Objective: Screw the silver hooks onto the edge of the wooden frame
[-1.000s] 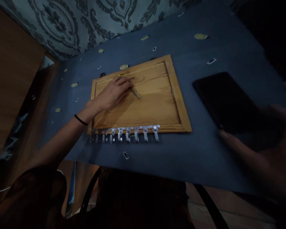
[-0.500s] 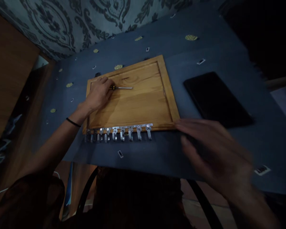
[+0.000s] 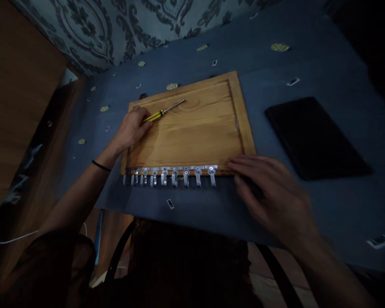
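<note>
A wooden board with a raised rim lies flat on the table. Along its near edge runs a metal hook rail with several silver hooks pointing toward me. Over the board's left side, my left hand is closed on the yellow-and-black handle of a screwdriver, whose thin shaft points to the upper right. My right hand grips the board's near right corner, fingers on top and thumb below the edge. A dark patch shows between thumb and fingers; I cannot make it out.
Right of the board lies a flat black rectangular object. A blue patterned cloth covers the table. Behind stands a patterned wall, and to the left a wooden panel. A chair's dark frame shows below.
The screwdriver has swung upward, and more of its yellow handle shows from my left hand. My right hand has closed in on the board's corner. The whole view has shifted slightly.
</note>
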A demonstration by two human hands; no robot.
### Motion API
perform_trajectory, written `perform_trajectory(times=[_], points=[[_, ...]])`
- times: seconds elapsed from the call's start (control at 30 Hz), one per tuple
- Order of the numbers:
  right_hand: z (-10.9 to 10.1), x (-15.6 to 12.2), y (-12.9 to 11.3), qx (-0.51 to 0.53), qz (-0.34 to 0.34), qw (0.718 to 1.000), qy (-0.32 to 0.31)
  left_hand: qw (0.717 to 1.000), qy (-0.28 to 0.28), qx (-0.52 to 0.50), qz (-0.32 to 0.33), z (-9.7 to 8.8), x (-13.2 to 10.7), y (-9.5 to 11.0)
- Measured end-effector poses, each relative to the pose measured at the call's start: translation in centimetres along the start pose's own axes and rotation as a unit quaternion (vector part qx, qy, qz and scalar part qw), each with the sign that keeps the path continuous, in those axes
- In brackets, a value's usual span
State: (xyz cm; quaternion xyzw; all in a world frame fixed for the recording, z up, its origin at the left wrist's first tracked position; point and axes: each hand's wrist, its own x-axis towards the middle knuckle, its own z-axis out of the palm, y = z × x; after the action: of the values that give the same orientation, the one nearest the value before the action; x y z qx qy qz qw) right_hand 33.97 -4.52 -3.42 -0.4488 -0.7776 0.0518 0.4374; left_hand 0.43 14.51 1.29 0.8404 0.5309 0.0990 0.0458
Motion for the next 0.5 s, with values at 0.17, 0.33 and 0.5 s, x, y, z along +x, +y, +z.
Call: perform_trajectory(times=[0.17, 0.33, 0.5], points=[[-0.1, 0.0, 0.0, -0.01, -0.001, 1.0, 0.009, 0.983, 0.125, -0.135, -0.008, -1.6, -1.1, 0.3], [-0.3, 0.0, 0.1, -0.005, -0.001, 1.0, 0.005, 0.905, 0.304, -0.294, 0.032, -4.7, -2.6, 3.5], [-0.1, -0.2, 0.1, -0.004, -0.002, 1.0, 0.021, 0.851, 0.378, -0.361, 0.043, -6.7, -4.8, 9.8]])
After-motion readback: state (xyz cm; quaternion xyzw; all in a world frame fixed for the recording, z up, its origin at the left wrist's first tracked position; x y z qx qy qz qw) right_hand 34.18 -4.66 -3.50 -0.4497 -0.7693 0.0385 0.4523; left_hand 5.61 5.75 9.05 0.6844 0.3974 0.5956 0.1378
